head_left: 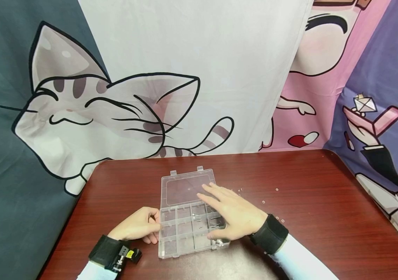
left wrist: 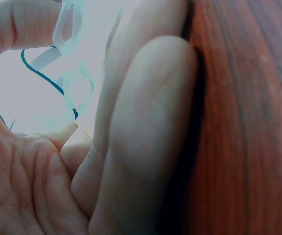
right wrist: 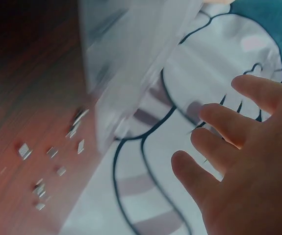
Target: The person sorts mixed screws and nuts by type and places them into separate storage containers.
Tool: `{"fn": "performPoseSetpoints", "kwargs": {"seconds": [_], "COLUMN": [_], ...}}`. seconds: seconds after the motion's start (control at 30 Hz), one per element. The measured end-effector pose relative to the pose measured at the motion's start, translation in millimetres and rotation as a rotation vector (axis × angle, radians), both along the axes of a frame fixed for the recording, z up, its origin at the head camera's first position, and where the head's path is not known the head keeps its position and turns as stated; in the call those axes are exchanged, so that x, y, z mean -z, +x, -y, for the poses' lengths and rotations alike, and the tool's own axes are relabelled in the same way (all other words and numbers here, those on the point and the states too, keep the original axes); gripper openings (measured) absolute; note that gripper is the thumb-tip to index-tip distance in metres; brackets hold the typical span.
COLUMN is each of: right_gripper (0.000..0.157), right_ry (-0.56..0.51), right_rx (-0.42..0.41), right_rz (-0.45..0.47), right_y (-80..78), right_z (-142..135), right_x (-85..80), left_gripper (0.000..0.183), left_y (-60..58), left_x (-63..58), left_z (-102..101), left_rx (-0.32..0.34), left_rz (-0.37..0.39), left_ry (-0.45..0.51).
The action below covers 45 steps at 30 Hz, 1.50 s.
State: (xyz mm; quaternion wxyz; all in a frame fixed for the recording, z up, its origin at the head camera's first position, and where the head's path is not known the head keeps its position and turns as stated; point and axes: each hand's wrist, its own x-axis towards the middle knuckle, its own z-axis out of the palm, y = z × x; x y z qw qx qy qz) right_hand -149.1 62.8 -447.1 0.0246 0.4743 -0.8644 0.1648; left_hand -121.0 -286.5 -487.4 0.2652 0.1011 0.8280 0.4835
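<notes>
A clear plastic compartment box (head_left: pixel 185 254) lies on the table with its lid (head_left: pixel 186 190) folded back. Thumb and fingers of the left hand (head_left: pixel 137 224) pinch the box's left edge; the left wrist view has a bright, washed-out piece of the box (left wrist: pixel 74 73) between them. Over the right compartments hovers the right hand (head_left: pixel 235 212), fingers spread and holding nothing. It hides part of the lid and the right side. Small metal pieces (head_left: pixel 216 222) lie in some right-hand compartments. In the right wrist view the box (right wrist: pixel 131 54) is blurred beside the spread fingers (right wrist: pixel 229 122).
Several small ring-like pieces (head_left: pixel 263 202) are scattered on the brown table (head_left: pixel 311 233) right of the box. The right wrist view shows small metallic bits (right wrist: pixel 24 151) on the wood. A printed cat curtain (head_left: pixel 220 50) hangs behind the table's far edge.
</notes>
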Motion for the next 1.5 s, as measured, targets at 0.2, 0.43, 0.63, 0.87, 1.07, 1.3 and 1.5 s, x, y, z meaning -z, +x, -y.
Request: {"fn": "performPoseSetpoints", "kwargs": {"seconds": [0.2, 0.43, 0.63, 0.87, 1.07, 1.3, 1.5], "right_gripper": [0.086, 0.056, 0.019, 0.012, 0.023, 0.033, 0.030], "right_ry": [-0.019, -0.018, -0.031, 0.004, 0.042, 0.105, 0.102], "right_rx": [0.058, 0.086, 0.059, 0.080, 0.148, 0.181, 0.171], "right_rz": [-0.008, -0.030, -0.129, -0.168, -0.197, -0.224, -0.215], "right_y": [-20.1, -41.2, -53.6, -59.9, -61.1, -65.7, -69.6], "right_z": [-20, -31, -29, -21, -14, -9, -11], "right_x": [6.2, 15.5, 24.4, 32.6, 33.7, 29.7, 28.1], "left_gripper": [0.017, 0.016, 0.015, 0.015, 0.016, 0.017, 0.016], "left_y": [-0.7, -0.4, -0.2, 0.2, 0.1, 0.4, 0.7], "left_x": [-0.1, 0.1, 0.1, -0.6, -1.2, -1.4, -1.9], "left_z": [2, 3, 2, 2, 2, 2, 1], "left_rx": [0.002, -0.003, -0.006, -0.009, -0.005, -0.006, -0.007], "left_rz": [-0.003, -0.004, -0.006, -0.002, -0.004, -0.009, -0.001], "left_ry": [0.007, -0.002, -0.009, -0.007, -0.005, -0.004, -0.003]}}
